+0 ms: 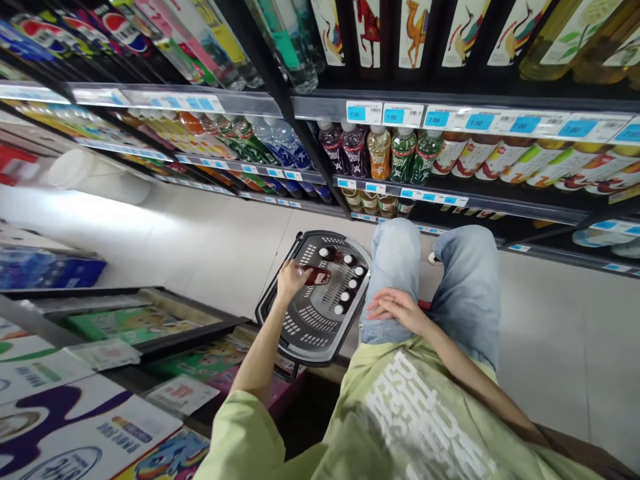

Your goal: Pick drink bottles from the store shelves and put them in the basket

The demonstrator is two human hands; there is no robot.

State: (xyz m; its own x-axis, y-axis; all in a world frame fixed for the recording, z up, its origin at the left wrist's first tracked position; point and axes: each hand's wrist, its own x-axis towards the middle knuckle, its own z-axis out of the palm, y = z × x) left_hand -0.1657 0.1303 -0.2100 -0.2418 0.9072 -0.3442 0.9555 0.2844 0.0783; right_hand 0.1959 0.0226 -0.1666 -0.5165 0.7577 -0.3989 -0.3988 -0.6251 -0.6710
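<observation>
My left hand (291,281) is closed around the white-capped top of a dark red drink bottle (319,276). It holds the bottle tilted over a black and grey shopping basket (309,350), low down on my left. Several dark bottles with white caps (345,297) stand in the basket along its right side. My right hand (397,309) lies on my left thigh with its fingers stretched out and nothing in it.
Shelves of drink bottles (379,153) with price tags (520,125) run across the front. To the left stand a white bucket (97,175) and blue packs (55,267). Boxed goods (75,433) fill a low display at lower left. Pale floor tiles (545,333) lie right.
</observation>
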